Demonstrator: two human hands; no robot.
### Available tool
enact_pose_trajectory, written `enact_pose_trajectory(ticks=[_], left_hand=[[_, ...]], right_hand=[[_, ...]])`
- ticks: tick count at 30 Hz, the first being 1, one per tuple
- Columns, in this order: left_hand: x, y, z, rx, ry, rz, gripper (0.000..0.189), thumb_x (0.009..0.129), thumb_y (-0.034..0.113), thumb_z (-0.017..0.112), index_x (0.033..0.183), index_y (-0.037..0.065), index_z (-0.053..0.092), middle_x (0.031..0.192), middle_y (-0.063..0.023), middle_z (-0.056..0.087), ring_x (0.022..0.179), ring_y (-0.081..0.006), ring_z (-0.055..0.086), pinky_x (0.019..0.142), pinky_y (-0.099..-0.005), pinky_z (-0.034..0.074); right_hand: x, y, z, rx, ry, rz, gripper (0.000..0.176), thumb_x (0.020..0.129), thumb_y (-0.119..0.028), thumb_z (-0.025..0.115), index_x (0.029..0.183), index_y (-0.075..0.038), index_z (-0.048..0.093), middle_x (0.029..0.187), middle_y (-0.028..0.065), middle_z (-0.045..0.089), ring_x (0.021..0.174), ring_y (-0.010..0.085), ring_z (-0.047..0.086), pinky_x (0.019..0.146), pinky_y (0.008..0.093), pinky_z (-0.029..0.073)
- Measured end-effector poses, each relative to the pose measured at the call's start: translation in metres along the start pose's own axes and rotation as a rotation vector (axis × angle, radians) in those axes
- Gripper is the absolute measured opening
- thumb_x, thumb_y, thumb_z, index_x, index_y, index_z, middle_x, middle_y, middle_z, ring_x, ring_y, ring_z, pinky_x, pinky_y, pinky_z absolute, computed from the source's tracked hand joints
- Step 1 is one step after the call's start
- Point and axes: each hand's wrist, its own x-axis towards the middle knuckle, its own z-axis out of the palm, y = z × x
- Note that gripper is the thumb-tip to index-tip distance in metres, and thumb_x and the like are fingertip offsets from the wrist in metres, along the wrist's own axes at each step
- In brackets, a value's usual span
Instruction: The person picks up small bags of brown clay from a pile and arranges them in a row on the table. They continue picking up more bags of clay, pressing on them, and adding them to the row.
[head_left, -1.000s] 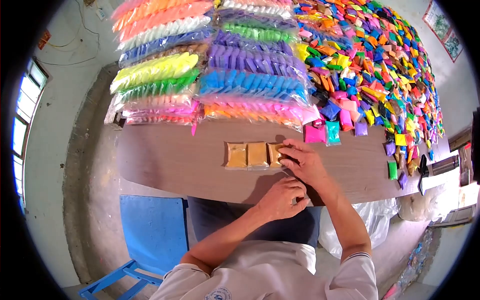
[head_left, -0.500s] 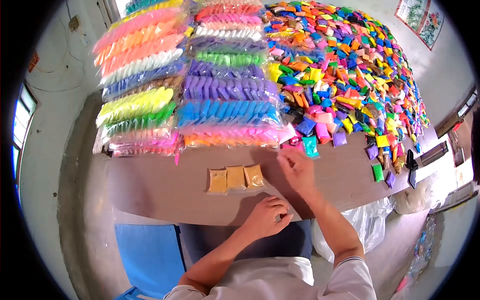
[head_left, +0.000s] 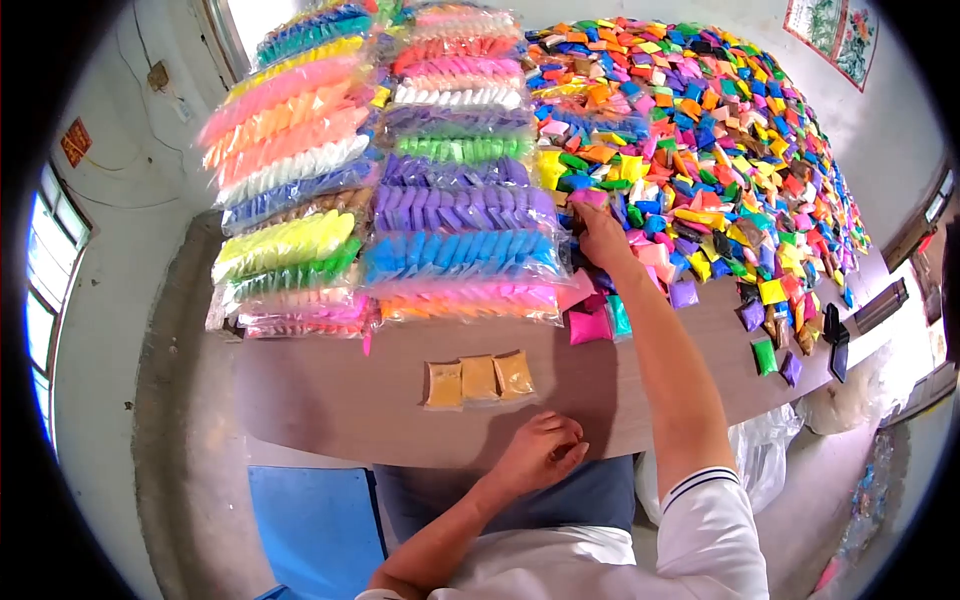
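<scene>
Three tan-brown packets in clear film lie side by side on the table. Just below them, at the table's front edge, my left hand rests loosely curled, with nothing visible in it. My right hand reaches over the near left part of the heap of coloured packets. Its fingers close on a pink packet, partly hidden by the hand. Below my right forearm, a magenta packet and a teal packet lie at the heap's near edge.
Clear bags of packets sorted by colour, such as purple and blue, are stacked at the back left. A black object lies at the table's right end. A blue chair stands at the lower left.
My right hand has moved forward from the table's near part to the heap, and its fingers are now at a pink packet. The magenta packet is uncovered. My left hand stays near the front edge.
</scene>
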Motion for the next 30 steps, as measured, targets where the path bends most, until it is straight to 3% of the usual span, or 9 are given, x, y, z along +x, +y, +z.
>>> enact_pose_trajectory(ticks=[2,4,11,14,15,18,22,28,30], left_hand=[[-0.001,-0.002,0.002,-0.007,0.013,0.01,0.014,0.082,0.013,0.072,0.074,0.004,0.065,0.094,-0.0069,0.069,0.088,-0.0285,0.064,0.079,-0.0376,0.053],[-0.002,-0.001,0.003,-0.05,0.04,0.002,0.014,0.082,0.012,0.072,0.074,0.003,0.065,0.096,-0.0075,0.069,0.088,-0.0288,0.064,0.079,-0.0381,0.053],[-0.002,-0.002,0.003,-0.049,0.011,-0.01,0.011,0.081,0.009,0.072,0.078,0.001,0.065,0.095,-0.0087,0.069,0.089,-0.0281,0.065,0.08,-0.0376,0.053],[-0.001,0.0,0.001,0.001,-0.003,0.008,0.01,0.081,0.008,0.072,0.08,0.001,0.065,0.093,-0.0086,0.069,0.089,-0.0274,0.065,0.08,-0.0369,0.053],[0.0,0.001,0.001,-0.05,0.013,-0.009,0.01,0.081,0.008,0.072,0.08,0.001,0.065,0.093,-0.0084,0.069,0.089,-0.0273,0.065,0.08,-0.0367,0.053],[0.0,-0.001,0.001,-0.101,0.021,-0.018,0.01,0.081,0.009,0.072,0.08,0.001,0.065,0.093,-0.0083,0.069,0.089,-0.0273,0.065,0.08,-0.0365,0.052],[0.002,0.007,-0.003,-0.162,0.007,-0.115,0.01,0.081,0.008,0.072,0.079,0.001,0.064,0.092,-0.0088,0.069,0.088,-0.0278,0.064,0.079,-0.0364,0.052],[0.003,-0.001,-0.003,-0.151,0.035,-0.007,0.018,0.088,0.018,0.068,0.086,0.001,0.063,0.09,-0.0115,0.066,0.087,-0.0312,0.062,0.079,-0.0388,0.05],[-0.002,-0.002,-0.001,-0.18,0.036,-0.073,0.021,0.09,0.021,0.067,0.092,0.001,0.064,0.091,-0.0144,0.066,0.087,-0.033,0.062,0.079,-0.0393,0.049]], right_hand=[[0.002,0.011,0.009,-0.001,-0.048,0.028,0.053,0.081,-0.001,0.056,0.133,-0.014,0.059,0.127,0.0193,0.062,0.114,0.0365,0.06,0.098,0.0432,0.048],[0.002,0.0,0.005,-0.212,-0.047,0.109,0.042,0.085,-0.008,0.056,0.127,-0.014,0.062,0.119,0.0149,0.066,0.106,0.0337,0.065,0.087,0.0461,0.053],[-0.01,0.008,-0.008,-0.17,0.095,0.197,0.024,0.088,-0.023,0.061,0.108,-0.014,0.07,0.097,0.016,0.071,0.088,0.0353,0.069,0.074,0.0467,0.055],[-0.026,0.031,-0.025,0.311,0.122,0.243,0.032,0.094,-0.023,0.062,0.124,-0.012,0.065,0.088,0.003,0.07,0.063,0.0127,0.061,0.057,0.0263,0.049],[-0.033,0.004,-0.053,0.713,0.092,0.453,0.033,0.096,-0.023,0.062,0.125,-0.009,0.065,0.08,-0.004,0.062,0.056,0.0036,0.047,0.052,0.0177,0.039],[-0.061,-0.006,-0.099,0.992,0.058,0.53,0.03,0.095,-0.019,0.063,0.123,-0.008,0.066,0.083,-0.0036,0.063,0.069,0.0022,0.054,0.055,0.0178,0.04],[-0.125,-0.016,-0.118,1.18,0.064,0.637,0.02,0.094,-0.015,0.065,0.108,-0.002,0.066,0.083,-0.0003,0.062,0.071,0.006,0.056,0.059,0.0212,0.045],[-0.215,-0.119,-0.116,1.486,0.018,0.874,0.016,0.089,-0.01,0.069,0.101,-0.002,0.062,0.088,0.0039,0.066,0.076,0.0135,0.064,0.068,0.0286,0.054],[-0.246,-0.137,-0.108,1.468,-0.041,0.877,0.015,0.089,-0.008,0.069,0.101,-0.004,0.061,0.092,0.0021,0.065,0.079,0.0112,0.062,0.072,0.0261,0.052]])
